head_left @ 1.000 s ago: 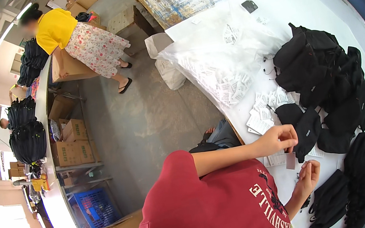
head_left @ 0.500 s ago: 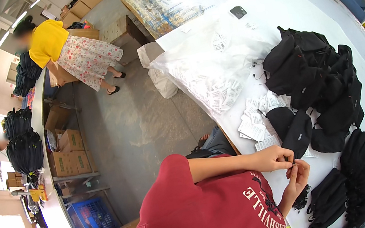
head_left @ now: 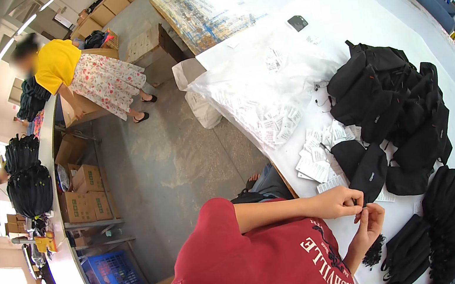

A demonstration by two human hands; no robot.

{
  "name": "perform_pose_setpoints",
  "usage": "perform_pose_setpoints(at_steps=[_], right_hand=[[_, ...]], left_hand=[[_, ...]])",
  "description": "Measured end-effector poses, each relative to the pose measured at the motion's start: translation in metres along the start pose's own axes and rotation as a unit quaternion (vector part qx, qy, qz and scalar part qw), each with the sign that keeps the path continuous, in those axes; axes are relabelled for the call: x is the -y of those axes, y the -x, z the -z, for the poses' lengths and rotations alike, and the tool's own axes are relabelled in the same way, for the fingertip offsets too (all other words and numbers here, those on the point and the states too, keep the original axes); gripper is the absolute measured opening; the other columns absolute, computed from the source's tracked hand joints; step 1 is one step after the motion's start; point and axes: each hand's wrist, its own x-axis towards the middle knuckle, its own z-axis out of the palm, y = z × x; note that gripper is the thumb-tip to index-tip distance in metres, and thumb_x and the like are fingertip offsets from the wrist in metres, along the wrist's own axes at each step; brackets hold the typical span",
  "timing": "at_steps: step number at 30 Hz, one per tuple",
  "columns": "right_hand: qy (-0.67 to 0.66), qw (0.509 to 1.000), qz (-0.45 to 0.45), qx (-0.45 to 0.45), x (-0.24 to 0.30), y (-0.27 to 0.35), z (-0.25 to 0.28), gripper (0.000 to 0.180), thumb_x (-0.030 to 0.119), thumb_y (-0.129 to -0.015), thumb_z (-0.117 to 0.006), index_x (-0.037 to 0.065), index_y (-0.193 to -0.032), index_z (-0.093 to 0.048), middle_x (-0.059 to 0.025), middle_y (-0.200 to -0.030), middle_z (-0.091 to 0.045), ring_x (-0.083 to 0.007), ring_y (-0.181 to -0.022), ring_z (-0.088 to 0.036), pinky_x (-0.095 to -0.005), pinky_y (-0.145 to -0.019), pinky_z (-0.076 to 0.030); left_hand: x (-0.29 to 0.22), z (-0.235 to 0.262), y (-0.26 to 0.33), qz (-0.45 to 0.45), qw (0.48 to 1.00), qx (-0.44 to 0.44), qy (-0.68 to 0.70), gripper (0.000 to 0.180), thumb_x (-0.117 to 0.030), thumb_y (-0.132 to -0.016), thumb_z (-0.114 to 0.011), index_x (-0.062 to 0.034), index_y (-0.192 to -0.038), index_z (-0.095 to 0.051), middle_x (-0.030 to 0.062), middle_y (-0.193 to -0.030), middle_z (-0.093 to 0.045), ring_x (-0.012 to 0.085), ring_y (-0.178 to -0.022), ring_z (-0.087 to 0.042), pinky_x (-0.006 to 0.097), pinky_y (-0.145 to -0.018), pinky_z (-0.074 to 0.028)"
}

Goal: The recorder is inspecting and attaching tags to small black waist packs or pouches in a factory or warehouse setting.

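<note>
My left hand [head_left: 343, 201] is closed in a pinch, its fingertips meeting those of my right hand [head_left: 371, 222], which is also pinched closed. A tiny dark piece [head_left: 365, 205] shows between them, too small to name. Just beyond the fingers a black fabric pouch [head_left: 370, 171] with a small pale mark lies on the white table [head_left: 337, 231]; whether the fingers touch it, I cannot tell. A small heap of black cord-like bits [head_left: 374, 251] lies beside my right wrist. White printed tags [head_left: 314, 165] are spread past my left hand.
Black pouches form a big pile [head_left: 389, 92] farther along the table, with neat stacks [head_left: 448, 220] at the near right. A clear plastic bag [head_left: 267, 94] holds many white tags. A person in a yellow top [head_left: 57, 65] stands at the left bench [head_left: 61, 228]. Cartons [head_left: 77, 206] fill its shelf.
My hands stay pinched together in nearly the same place, with only a slight shift. The view has tilted a little. The person in yellow has leaned farther toward the bench.
</note>
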Motion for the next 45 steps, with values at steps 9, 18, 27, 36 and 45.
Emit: perform_pose_setpoints(at_steps=[9, 18, 27, 36, 45], right_hand=[[-0.015, 1.000, -0.008, -0.027, 0.002, 0.002, -0.008, 0.008, 0.005, -0.093, -0.054, 0.002, -0.100, -0.053, -0.0010, -0.080, -0.051, -0.0077, -0.068, -0.045, -0.0209, -0.062, -0.037], [-0.028, 0.999, -0.003, -0.018, -0.004, 0.002, -0.006, 0.007, 0.005, -0.095, -0.052, 0.003, -0.101, -0.051, -0.0001, -0.083, -0.049, -0.0069, -0.069, -0.043, -0.0208, -0.062, -0.035], [0.036, 0.999, 0.021, 0.000, -0.002, -0.001, -0.002, 0.005, 0.003, -0.093, -0.054, 0.003, -0.097, -0.052, -0.0003, -0.081, -0.050, -0.0069, -0.066, -0.044, -0.0198, -0.060, -0.035], [-0.083, 0.993, -0.048, 0.062, 0.008, -0.003, -0.004, 0.008, 0.004, -0.091, -0.057, 0.005, -0.092, -0.048, 0.0014, -0.080, -0.048, -0.0051, -0.064, -0.042, -0.0181, -0.058, -0.032], [0.029, 0.988, -0.079, 0.131, 0.005, -0.026, 0.009, 0.013, 0.013, -0.095, -0.054, 0.002, -0.101, -0.052, -0.0008, -0.084, -0.050, -0.0071, -0.070, -0.046, -0.0196, -0.064, -0.035]], left_hand=[[0.000, 0.000, 0.001, 0.000, 1.000, -0.010, -0.020, 0.016, -0.018, -0.090, -0.056, -0.0022, -0.086, -0.053, 0.0015, -0.048, -0.050, 0.0075, -0.044, -0.036, 0.026, -0.046, -0.028], [0.001, 0.001, 0.004, -0.007, 0.999, -0.018, -0.047, 0.018, -0.019, -0.090, -0.056, -0.0024, -0.086, -0.052, 0.0027, -0.048, -0.050, 0.0099, -0.043, -0.037, 0.028, -0.046, -0.029], [-0.001, 0.006, 0.004, -0.024, 0.997, 0.002, -0.078, 0.016, -0.017, -0.091, -0.058, -0.0024, -0.088, -0.052, 0.0053, -0.057, -0.060, 0.0100, -0.049, -0.048, 0.027, -0.051, -0.035], [0.016, 0.000, 0.007, -0.082, 0.996, -0.042, -0.005, 0.019, -0.017, -0.088, -0.065, -0.0025, -0.090, -0.054, 0.0044, -0.062, -0.062, 0.0080, -0.054, -0.051, 0.025, -0.053, -0.038], [0.000, 0.006, 0.012, -0.043, 0.986, 0.014, -0.159, 0.016, -0.025, -0.086, -0.065, -0.0098, -0.086, -0.060, 0.0054, -0.058, -0.059, 0.0217, -0.051, -0.055, 0.033, -0.051, -0.039]])
